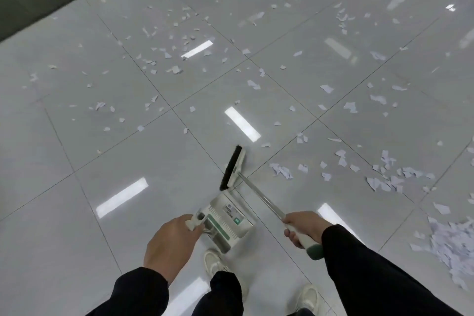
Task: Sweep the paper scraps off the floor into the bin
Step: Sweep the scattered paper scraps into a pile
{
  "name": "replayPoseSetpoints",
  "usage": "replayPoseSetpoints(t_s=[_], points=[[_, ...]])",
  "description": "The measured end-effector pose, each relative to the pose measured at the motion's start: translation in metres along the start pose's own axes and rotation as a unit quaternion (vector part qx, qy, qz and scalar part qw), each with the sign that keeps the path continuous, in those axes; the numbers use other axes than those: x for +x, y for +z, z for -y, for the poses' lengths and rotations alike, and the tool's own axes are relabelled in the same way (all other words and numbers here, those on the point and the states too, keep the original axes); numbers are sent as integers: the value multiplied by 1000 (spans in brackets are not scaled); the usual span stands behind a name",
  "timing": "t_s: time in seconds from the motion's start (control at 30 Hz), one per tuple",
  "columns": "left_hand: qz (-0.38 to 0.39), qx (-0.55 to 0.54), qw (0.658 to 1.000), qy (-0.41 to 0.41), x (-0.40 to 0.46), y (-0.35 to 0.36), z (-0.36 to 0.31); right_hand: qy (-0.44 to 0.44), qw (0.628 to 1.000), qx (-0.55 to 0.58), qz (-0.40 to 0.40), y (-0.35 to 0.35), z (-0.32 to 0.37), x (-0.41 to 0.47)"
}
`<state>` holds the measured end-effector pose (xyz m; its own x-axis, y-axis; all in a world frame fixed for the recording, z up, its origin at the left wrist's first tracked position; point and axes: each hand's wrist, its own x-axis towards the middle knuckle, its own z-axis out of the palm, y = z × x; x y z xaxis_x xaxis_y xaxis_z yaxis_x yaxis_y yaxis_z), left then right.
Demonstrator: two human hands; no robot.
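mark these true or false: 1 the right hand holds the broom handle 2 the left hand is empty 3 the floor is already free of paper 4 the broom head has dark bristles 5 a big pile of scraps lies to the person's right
1. True. The right hand grips the broom handle.
2. False. The left hand grips the handle of the dustpan.
3. False. Paper scraps are scattered over much of the tiled floor.
4. True. The broom head has dark bristles along a pale body.
5. True. A dense pile of scraps lies at the right edge of the view, beside the person's right arm.
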<state>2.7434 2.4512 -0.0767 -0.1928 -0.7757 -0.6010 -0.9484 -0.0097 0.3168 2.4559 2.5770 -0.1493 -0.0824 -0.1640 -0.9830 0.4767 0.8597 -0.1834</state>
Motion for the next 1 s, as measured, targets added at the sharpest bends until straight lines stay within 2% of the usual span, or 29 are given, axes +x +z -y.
replayPoseSetpoints(t_s=[0.37,0.53,0.67,0.73,0.77,0.8,0.83,0.9,0.93,1.0], points=[[35,38,996,78,90,-61,5,4,974,31,-225,-108,-14,-42],[27,-15,997,69,107,-77,14,-18,961,115,-250,-114,-10,-58],[-2,-56,998,26,122,-113,40,-10,970,127,-207,-44,35,-50],[-5,-74,997,19,129,-127,42,-31,974,97,-204,-4,60,-52],[-23,-92,996,3,140,-148,52,-56,978,55,-195,29,94,-44],[-30,-101,994,-10,148,-167,59,-65,983,18,-169,59,121,-42],[-23,-100,995,-6,149,-169,54,-78,984,27,-156,73,126,-45],[-51,-120,990,-44,166,-210,77,-89,991,-21,-99,141,189,-30],[-50,-117,991,-44,165,-212,75,-98,991,-21,-89,155,192,-33],[-83,-139,983,-90,182,-246,102,-105,990,-90,-22,221,247,-15]])
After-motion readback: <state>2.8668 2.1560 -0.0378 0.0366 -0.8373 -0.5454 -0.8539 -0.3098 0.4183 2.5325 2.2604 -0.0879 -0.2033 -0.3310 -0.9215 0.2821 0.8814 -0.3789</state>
